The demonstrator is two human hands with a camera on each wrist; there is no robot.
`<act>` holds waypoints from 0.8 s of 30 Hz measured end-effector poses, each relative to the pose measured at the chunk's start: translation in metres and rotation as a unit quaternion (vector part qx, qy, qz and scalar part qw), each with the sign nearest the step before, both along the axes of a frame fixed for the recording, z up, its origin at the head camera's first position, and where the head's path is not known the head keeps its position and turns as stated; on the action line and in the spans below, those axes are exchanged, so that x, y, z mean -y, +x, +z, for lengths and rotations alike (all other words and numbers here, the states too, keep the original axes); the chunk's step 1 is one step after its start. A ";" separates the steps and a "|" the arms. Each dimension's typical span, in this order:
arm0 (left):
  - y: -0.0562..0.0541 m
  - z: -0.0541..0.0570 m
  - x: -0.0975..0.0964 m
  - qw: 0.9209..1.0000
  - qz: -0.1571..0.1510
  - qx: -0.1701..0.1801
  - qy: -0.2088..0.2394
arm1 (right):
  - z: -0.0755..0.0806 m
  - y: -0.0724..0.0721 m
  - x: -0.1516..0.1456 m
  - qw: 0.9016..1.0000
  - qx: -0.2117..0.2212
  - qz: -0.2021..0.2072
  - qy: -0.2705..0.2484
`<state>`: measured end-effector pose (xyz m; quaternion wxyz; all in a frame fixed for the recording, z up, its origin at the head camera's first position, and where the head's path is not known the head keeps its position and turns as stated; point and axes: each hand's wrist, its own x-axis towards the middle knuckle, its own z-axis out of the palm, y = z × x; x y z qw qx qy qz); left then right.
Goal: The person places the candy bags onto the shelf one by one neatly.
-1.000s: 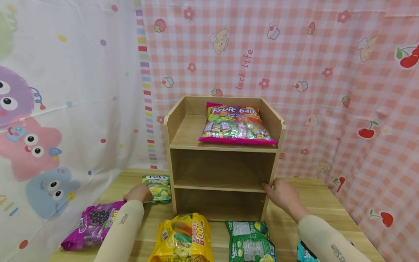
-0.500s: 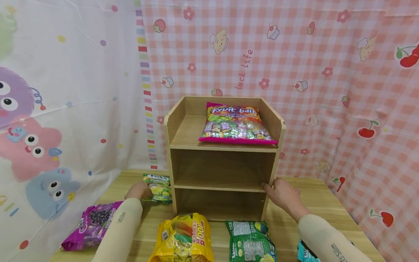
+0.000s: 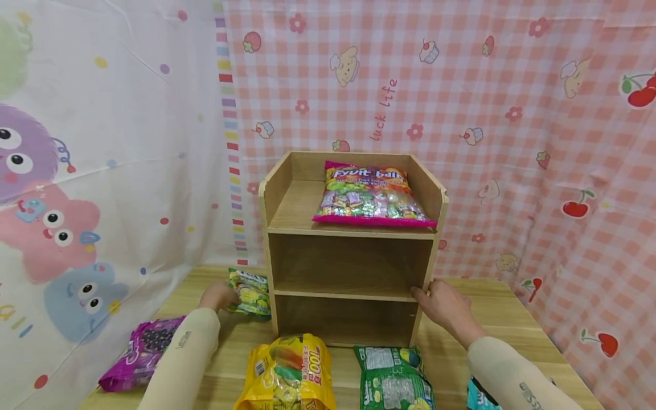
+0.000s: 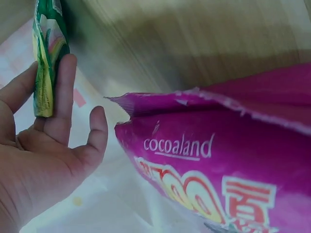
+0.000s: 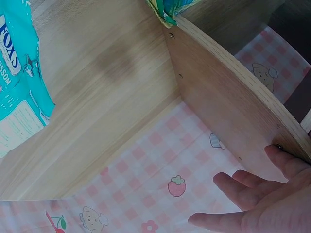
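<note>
My left hand (image 3: 217, 296) pinches the left edge of a small green and yellow Fox's candy bag (image 3: 251, 293), which stands against the left side of the wooden shelf (image 3: 348, 232). In the left wrist view, the thumb lies on one face of this bag (image 4: 44, 87) and fingers lie on the other. My right hand (image 3: 446, 307) touches the shelf's right side; in the right wrist view its thumb meets the panel (image 5: 218, 92) near the front edge, while the other fingers stay extended. A Fruit Balls candy bag (image 3: 371, 196) lies on the top shelf.
In front of the shelf lie a yellow candy bag (image 3: 287, 373) and a green one (image 3: 394, 378). A purple Cocoaland bag (image 3: 140, 353) lies beside my left forearm. Partly behind my right sleeve is a turquoise Fox's bag (image 3: 482, 396). Printed curtains (image 3: 318, 74) surround the table.
The small green bag has tilted slightly, its left top corner rising and its body shifting a little to the right. My left hand has moved slightly with it. The right hand stays put.
</note>
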<state>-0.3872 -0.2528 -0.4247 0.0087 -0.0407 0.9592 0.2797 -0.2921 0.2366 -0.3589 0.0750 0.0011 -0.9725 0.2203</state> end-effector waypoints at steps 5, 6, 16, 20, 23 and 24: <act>-0.002 0.003 0.005 0.998 0.006 -0.002 0.055 | 0.001 0.000 0.000 1.000 0.000 0.000 -0.001; -0.002 0.003 0.006 0.997 0.006 0.002 0.072 | 0.001 0.000 0.000 1.000 0.000 0.000 -0.001; 0.004 0.018 0.008 0.981 0.000 0.021 0.195 | 0.000 0.000 -0.001 1.000 -0.004 0.004 -0.001; 0.002 0.022 0.010 0.976 0.012 0.025 0.214 | 0.000 0.000 0.000 1.000 -0.003 0.003 0.000; 0.003 0.025 0.012 0.975 0.022 0.029 0.221 | 0.001 0.000 0.000 1.000 -0.001 0.003 0.001; 0.003 0.026 0.013 0.973 0.021 0.031 0.226 | 0.001 0.000 0.000 1.000 0.000 0.003 0.001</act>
